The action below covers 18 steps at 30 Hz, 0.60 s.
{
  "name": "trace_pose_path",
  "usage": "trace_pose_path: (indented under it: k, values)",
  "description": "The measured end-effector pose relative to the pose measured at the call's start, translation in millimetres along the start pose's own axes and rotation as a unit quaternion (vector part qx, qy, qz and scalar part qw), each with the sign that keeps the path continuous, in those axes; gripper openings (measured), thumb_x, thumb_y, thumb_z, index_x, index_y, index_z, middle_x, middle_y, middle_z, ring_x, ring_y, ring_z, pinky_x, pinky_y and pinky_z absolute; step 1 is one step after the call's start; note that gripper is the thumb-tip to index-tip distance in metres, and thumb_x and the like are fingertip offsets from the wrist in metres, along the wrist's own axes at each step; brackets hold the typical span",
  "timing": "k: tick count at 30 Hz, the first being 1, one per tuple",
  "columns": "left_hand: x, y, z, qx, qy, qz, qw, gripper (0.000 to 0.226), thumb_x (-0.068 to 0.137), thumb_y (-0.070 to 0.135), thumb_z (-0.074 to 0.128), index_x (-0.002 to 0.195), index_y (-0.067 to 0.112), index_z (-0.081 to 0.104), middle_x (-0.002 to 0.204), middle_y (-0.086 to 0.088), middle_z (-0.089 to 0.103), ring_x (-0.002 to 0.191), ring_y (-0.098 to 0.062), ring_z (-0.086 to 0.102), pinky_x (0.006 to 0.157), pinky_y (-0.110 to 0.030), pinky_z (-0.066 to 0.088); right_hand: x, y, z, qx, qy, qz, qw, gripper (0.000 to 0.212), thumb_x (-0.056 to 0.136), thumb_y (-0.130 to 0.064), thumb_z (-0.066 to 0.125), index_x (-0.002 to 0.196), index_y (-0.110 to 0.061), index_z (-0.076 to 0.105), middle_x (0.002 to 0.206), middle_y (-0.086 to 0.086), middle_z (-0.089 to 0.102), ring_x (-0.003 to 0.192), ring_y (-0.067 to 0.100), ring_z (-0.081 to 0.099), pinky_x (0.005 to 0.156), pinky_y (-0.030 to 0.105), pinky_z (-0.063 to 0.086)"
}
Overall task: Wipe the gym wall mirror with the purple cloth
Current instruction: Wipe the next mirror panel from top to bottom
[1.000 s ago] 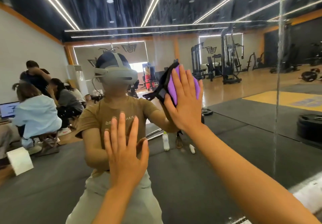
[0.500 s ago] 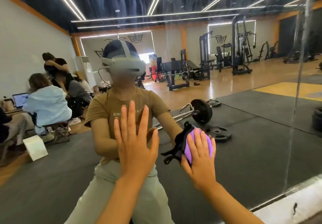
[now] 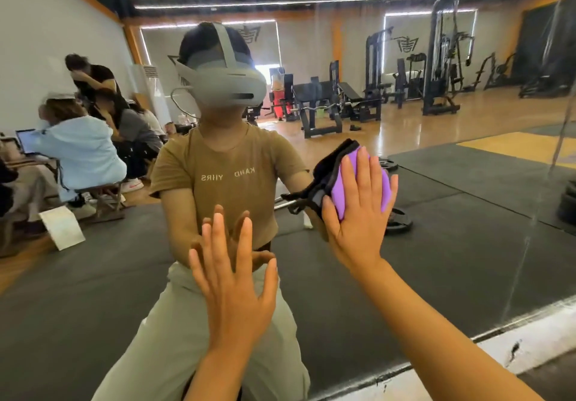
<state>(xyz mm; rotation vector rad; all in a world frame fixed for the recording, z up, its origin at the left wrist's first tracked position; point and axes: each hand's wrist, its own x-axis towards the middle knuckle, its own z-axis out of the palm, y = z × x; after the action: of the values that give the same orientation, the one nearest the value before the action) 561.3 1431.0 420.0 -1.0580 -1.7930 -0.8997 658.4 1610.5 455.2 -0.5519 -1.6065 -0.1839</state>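
The right hand [image 3: 358,210], right of the frame's centre, lies flat with straight, spread fingers, pressing the purple cloth [image 3: 338,194] against the gym wall mirror [image 3: 467,244]. The cloth sits under the palm and fingers, bulging out past the thumb side and beyond the little finger; its dark edging and the reflection of it stick out to the left. The left hand [image 3: 232,279], low in the middle of the frame, is also fully open, fingers straight and fanned, palm against the glass just left of and below the cloth, holding nothing. The mirror fills nearly the whole frame; its bottom edge meets a pale ledge [image 3: 530,341] at lower right. Weight machines [image 3: 442,63] are reflected at upper right.
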Motion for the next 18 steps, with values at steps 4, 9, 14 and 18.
trace_pose_path:
  k: [4,9,14,18]
  values:
    - [-4.0,-5.8,-0.4,-0.013,-0.009,0.001,1.0,0.071,0.088,0.041,0.055,0.152,0.017,0.032,0.166,-0.005,0.0,0.152,-0.029,0.003,0.122,-0.045,-0.004,-16.3,6.1,4.0,0.0,0.003,-0.065,0.998,0.06,0.106,-0.05,0.03,0.159,-0.025,0.019,0.168,-0.001,0.007,0.154,0.02,0.007,0.123,0.055,0.005]
    - [-7.1,-10.1,-2.2,-0.018,-0.011,0.012,1.0,0.071,0.088,0.034,0.062,0.15,0.012,0.037,0.166,-0.005,0.0,0.153,-0.028,0.001,0.122,-0.043,-0.004,-126.5,44.6,3.1,-0.029,-0.115,-0.256,0.959,0.062,0.105,-0.049,0.032,0.161,-0.03,0.012,0.169,-0.004,0.004,0.155,0.02,0.008,0.123,0.055,0.0]
    - [-7.1,-10.4,-3.8,-0.015,-0.018,0.012,1.0,0.073,0.086,0.029,0.066,0.151,0.013,0.035,0.164,-0.011,0.006,0.153,-0.028,0.001,0.122,-0.043,-0.004,-166.0,72.5,-3.9,-0.078,-0.173,-0.356,0.915,0.06,0.106,-0.05,0.029,0.16,-0.03,0.012,0.168,-0.006,0.006,0.155,0.016,0.009,0.125,0.048,0.001]
    - [-8.0,-10.9,-3.0,-0.015,-0.013,0.013,1.0,0.075,0.086,0.03,0.066,0.151,0.014,0.033,0.164,-0.01,0.004,0.153,-0.028,0.0,0.122,-0.044,-0.004,-131.3,71.6,-3.9,-0.052,-0.156,-0.372,0.914,0.06,0.107,-0.05,0.026,0.161,-0.029,0.01,0.169,-0.006,0.002,0.155,0.014,0.006,0.125,0.048,0.0]
